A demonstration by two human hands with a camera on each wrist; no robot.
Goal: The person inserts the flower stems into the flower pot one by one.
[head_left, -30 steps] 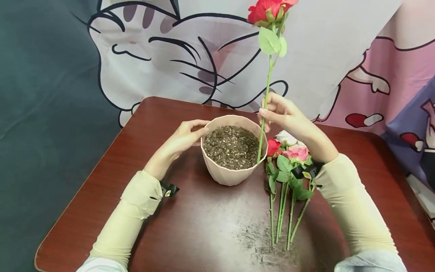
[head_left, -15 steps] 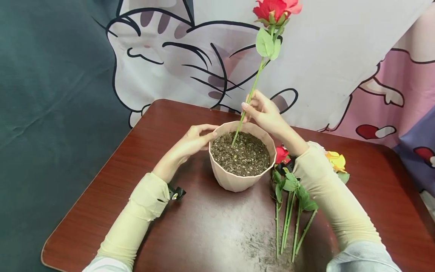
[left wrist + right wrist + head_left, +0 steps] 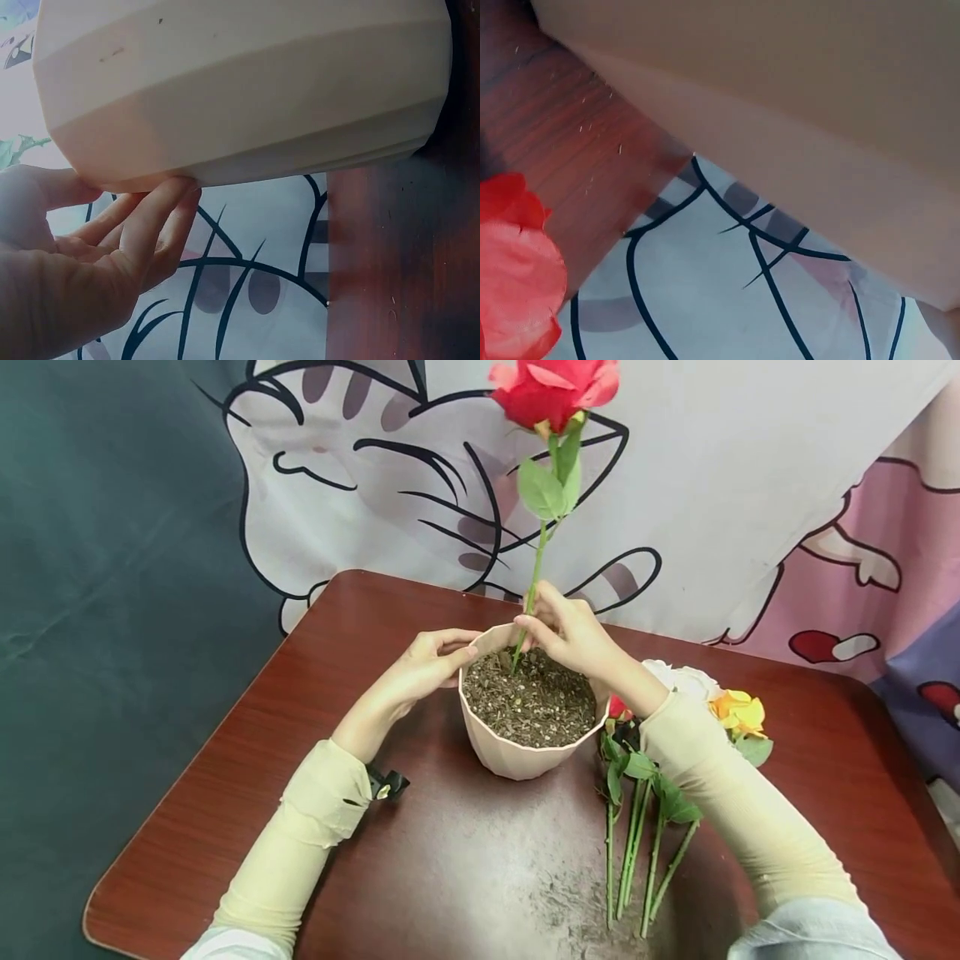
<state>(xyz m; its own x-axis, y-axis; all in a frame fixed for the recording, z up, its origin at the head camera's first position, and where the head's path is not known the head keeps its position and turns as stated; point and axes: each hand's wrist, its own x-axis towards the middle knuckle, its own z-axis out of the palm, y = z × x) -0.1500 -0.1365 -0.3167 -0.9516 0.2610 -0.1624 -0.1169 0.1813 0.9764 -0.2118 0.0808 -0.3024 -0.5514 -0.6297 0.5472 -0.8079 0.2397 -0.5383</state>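
Observation:
A pale pink faceted flowerpot (image 3: 517, 760) filled with dark soil (image 3: 532, 706) stands upright on the table. My left hand (image 3: 423, 672) holds its left rim; in the left wrist view the fingers (image 3: 154, 217) lie against the outer wall and the thumb is at the rim. My right hand (image 3: 573, 631) pinches the green stem of a red rose (image 3: 551, 393) low down, over the back of the pot. The rose is nearly upright, its stem's lower end at the soil near the back rim. In the right wrist view the pot wall (image 3: 780, 90) covers much of the frame.
Several cut roses lie right of the pot, with a yellow rose (image 3: 738, 714), white blooms (image 3: 690, 681) and green stems (image 3: 633, 852), partly under my right forearm. Soil crumbs (image 3: 562, 910) are scattered on the brown table (image 3: 420, 868). A cartoon-cat cloth (image 3: 705, 510) hangs behind.
My right hand has brought the rose leftward over the pot, then lowered it, so the stem tip moved from the right rim to soil at the back. My left hand stays at the rim.

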